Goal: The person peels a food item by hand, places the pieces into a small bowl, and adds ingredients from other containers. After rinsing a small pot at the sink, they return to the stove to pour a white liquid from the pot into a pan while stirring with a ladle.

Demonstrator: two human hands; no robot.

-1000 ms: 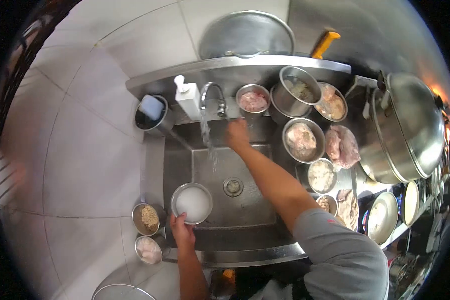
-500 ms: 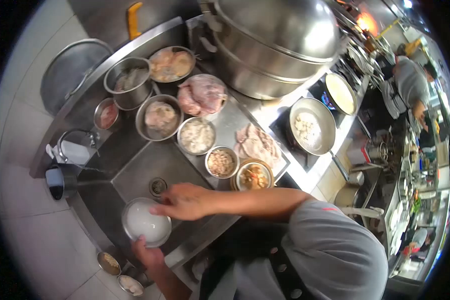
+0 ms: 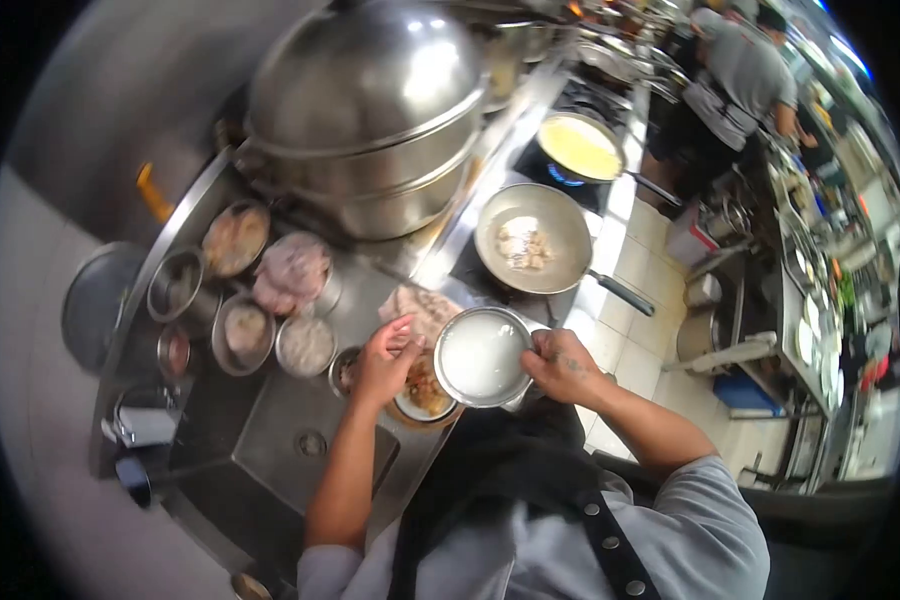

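Observation:
My right hand [image 3: 558,366] grips the rim of a steel bowl [image 3: 478,401] that holds cloudy white liquid [image 3: 484,355]. The bowl is held up in front of my apron, near the counter's stove-side end. My left hand [image 3: 384,362] is off the bowl, just left of it, fingers apart and bent, with nothing seen in them. Beneath the hands lies a dish of orange-brown food [image 3: 427,386], partly covered by the bowl and left hand. A pale, flat piece of raw meat or skin [image 3: 417,308] rests on the counter behind them.
The sink [image 3: 270,455] is at left, with several bowls of raw meat beyond it. A large steamer pot [image 3: 370,205] stands behind. On the stove are a frying pan [image 3: 497,212] with pale pieces and a pan of yellow liquid [image 3: 578,147] over blue flame. A co-worker [image 3: 745,85] stands at upper right.
The bowl of cloudy liquid has left the sink and moved right, toward the stove. My left hand has let go of it; my right hand now grips it. The view has turned rightward.

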